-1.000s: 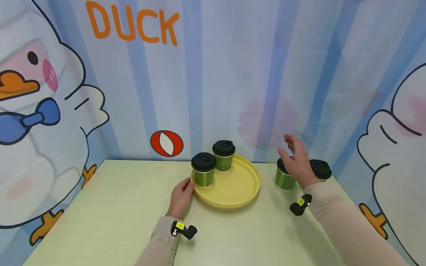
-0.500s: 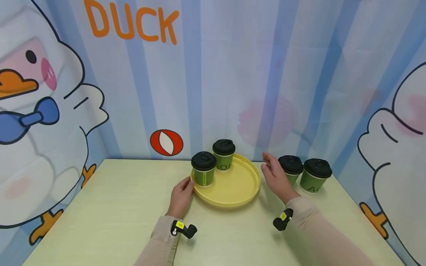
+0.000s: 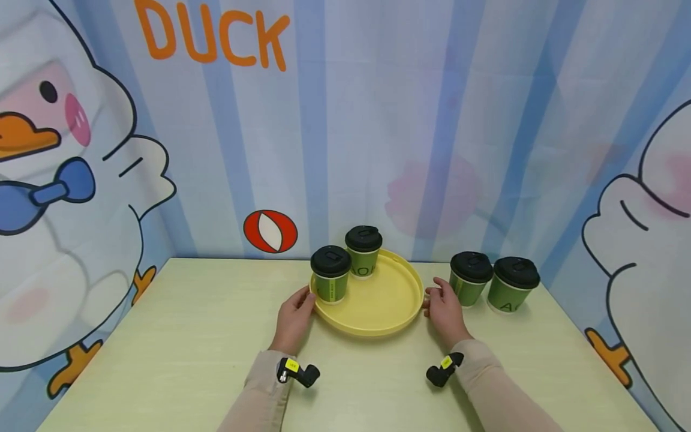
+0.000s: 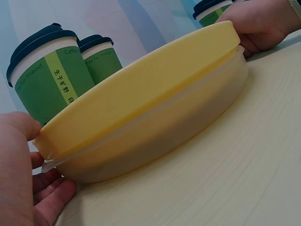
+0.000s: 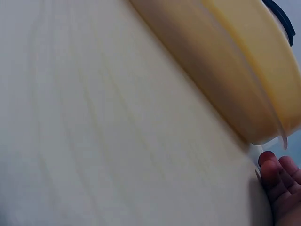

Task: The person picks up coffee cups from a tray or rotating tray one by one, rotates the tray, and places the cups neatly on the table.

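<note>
A round yellow tray (image 3: 391, 297) rests on the table, with a paler translucent lower part (image 4: 155, 141) beneath its rim. Two green paper cups with black lids stand upright on its left side, a front cup (image 3: 331, 285) and a back cup (image 3: 364, 259). My left hand (image 3: 293, 321) holds the tray's left edge, thumb at the rim and fingers lower down. Beside the right edge is my right hand (image 3: 447, 313), its fingers loosely bent. A small gap shows between those fingers (image 5: 273, 172) and the tray in the right wrist view.
Two more lidded green cups, a left one (image 3: 469, 279) and a right one (image 3: 511, 287), stand close together on the table right of the tray. A duck-print curtain (image 3: 356, 132) hangs behind the pale table (image 3: 178, 336).
My right hand has come down and left from above the right-hand cups to the tray's right edge. The left hand, tray and cups stay in place.
</note>
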`<state>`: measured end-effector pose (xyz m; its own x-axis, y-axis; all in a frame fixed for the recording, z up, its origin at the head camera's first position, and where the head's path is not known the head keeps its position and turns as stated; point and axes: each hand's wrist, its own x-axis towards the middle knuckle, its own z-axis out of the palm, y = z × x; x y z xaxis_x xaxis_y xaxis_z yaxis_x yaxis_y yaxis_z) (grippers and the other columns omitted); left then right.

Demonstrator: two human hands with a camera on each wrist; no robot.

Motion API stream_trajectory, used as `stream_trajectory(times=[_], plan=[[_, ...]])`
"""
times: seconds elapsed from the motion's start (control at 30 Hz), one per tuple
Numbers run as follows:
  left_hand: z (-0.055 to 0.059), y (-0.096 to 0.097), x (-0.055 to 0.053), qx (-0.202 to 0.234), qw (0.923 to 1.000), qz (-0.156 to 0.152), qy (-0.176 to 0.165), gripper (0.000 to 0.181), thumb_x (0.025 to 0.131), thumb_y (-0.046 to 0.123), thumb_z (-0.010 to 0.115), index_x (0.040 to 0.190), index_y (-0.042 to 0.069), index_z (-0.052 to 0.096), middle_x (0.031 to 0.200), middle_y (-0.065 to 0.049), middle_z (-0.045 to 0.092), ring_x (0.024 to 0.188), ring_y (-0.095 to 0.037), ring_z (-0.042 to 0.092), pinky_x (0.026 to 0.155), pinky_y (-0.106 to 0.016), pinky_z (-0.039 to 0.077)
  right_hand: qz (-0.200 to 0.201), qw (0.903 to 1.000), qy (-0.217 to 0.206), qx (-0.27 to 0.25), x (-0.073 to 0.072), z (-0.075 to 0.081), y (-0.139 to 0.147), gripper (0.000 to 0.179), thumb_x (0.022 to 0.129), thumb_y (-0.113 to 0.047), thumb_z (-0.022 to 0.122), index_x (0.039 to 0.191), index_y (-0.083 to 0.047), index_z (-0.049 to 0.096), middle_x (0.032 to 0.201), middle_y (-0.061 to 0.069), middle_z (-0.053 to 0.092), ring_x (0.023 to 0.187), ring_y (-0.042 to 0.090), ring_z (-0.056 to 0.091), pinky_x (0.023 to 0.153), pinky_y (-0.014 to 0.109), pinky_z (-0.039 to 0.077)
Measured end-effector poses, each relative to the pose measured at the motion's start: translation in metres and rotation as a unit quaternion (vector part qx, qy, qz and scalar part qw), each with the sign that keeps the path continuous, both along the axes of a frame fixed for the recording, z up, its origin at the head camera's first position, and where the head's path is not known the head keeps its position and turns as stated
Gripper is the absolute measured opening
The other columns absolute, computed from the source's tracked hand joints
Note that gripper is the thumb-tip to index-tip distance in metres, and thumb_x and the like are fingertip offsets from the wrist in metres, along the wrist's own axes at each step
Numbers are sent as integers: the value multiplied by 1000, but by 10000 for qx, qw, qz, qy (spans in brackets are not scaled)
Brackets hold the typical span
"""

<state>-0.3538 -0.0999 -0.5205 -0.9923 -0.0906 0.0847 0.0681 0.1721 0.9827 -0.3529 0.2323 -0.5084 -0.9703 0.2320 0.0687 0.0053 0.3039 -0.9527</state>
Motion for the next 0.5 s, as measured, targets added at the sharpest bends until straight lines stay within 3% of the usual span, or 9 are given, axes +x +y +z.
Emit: stream_trajectory(times=[0.1, 0.23, 0.33, 0.5], plan=[[0, 1, 1, 6, 10000, 8, -14, 46, 106, 31, 53, 146, 9, 54, 145, -10, 57, 135, -25, 50, 110, -44, 44, -119, 9999, -34, 30, 0, -3, -2, 48, 109, -16, 35, 154, -1, 32, 112, 20, 64, 69, 16, 62, 58, 25, 51], [0, 1, 1, -14, 10000, 34, -39, 46, 106, 31, 53, 147, 9, 54, 144, -9, 57, 135, -25, 50, 109, -44, 44, -156, 9995, -98, 240, -2, -5, -3, 47, 107, -17, 40, 151, 0, 37, 81, 11, 63, 57, 16, 55, 53, 26, 47], [-1, 1, 1, -18, 10000, 21, -57, 46, 106, 31, 53, 147, 10, 54, 144, -9, 57, 135, -25, 50, 109, -44, 45, -142, 9988, -68, 463, -4, -6, -4, 45, 106, -16, 42, 147, 2, 43, 73, 8, 61, 57, 16, 56, 56, 26, 46], [0, 0, 0, -17, 9999, -24, -106, 47, 106, 33, 52, 148, 11, 52, 145, -8, 56, 135, -24, 50, 109, -43, 45, -194, 9970, 57, 749, -9, -9, -7, 40, 105, -14, 44, 140, 2, 53, 73, 7, 61, 60, 15, 58, 62, 27, 48]])
